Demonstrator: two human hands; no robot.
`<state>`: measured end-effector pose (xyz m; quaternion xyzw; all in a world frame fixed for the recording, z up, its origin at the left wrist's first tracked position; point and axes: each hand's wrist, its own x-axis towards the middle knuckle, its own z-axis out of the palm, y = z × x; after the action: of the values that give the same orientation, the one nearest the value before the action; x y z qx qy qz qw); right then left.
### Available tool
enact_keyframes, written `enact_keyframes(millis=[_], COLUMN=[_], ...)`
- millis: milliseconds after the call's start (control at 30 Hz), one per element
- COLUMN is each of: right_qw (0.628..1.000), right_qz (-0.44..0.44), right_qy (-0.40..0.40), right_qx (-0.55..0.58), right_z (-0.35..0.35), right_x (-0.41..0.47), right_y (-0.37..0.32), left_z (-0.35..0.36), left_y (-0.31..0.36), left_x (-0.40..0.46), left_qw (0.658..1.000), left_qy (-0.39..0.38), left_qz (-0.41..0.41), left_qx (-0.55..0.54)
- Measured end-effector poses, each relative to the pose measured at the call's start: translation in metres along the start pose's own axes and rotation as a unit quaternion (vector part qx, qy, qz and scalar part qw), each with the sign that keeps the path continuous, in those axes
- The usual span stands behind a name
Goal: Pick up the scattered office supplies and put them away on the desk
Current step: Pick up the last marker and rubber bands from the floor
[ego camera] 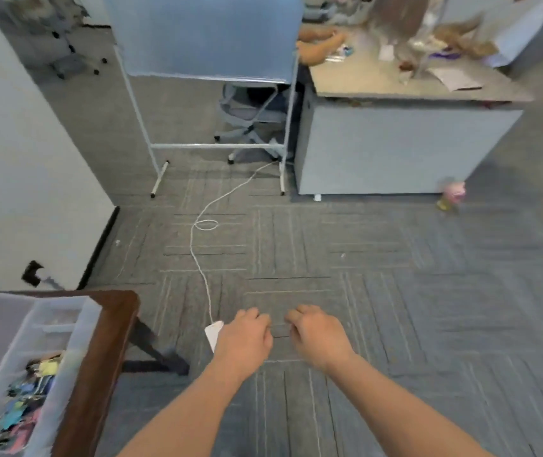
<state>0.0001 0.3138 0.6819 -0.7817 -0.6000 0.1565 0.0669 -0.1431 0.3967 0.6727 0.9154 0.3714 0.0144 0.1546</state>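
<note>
My left hand (242, 341) and my right hand (318, 338) hover side by side over the grey carpet, backs up, fingers curled under. Nothing shows in either one; the palms are hidden. At the lower left a clear plastic organizer box (36, 328) sits on a dark wooden desk (111, 328). One compartment holds several colourful binder clips (29, 404). Two tiny pale bits lie on the carpet, one (342, 255) ahead of my right hand, another (117, 242) near the wall.
A white charger block (213, 333) lies just left of my left hand, its cable (197, 252) running toward a whiteboard stand (204, 37). Beyond are an office chair (250, 117), a grey desk (395, 143) with another person's hands (316, 44), and a pink toy (453, 192).
</note>
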Motion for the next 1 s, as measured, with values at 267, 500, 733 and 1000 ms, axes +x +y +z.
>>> enact_keyframes(millis=[267,500,733,1000], right_qw=[0.964,0.918,0.865,0.851], right_qz=[0.258,0.376,0.465,0.479], right_qy=[0.017,-0.002,-0.055,-0.112], right_qx=[0.063,0.129,0.182,0.184], right_z=[0.029,0.106,0.276,0.545], right_x=[-0.182,-0.310,-0.359,-0.333], right_y=[0.185,0.307,0.387,0.455], left_z=[0.111,0.232,0.413,0.682], left_y=[0.205,0.313,0.334,0.277], left_x=[0.010,-0.011,-0.021,0.020], left_qw=[0.969,0.936,0.894,0.885], left_qy=[-0.149,-0.248,-0.328,-0.343], left_qz=[0.196,0.238,0.282,0.287], left_qx=[0.025,0.069,0.112,0.128])
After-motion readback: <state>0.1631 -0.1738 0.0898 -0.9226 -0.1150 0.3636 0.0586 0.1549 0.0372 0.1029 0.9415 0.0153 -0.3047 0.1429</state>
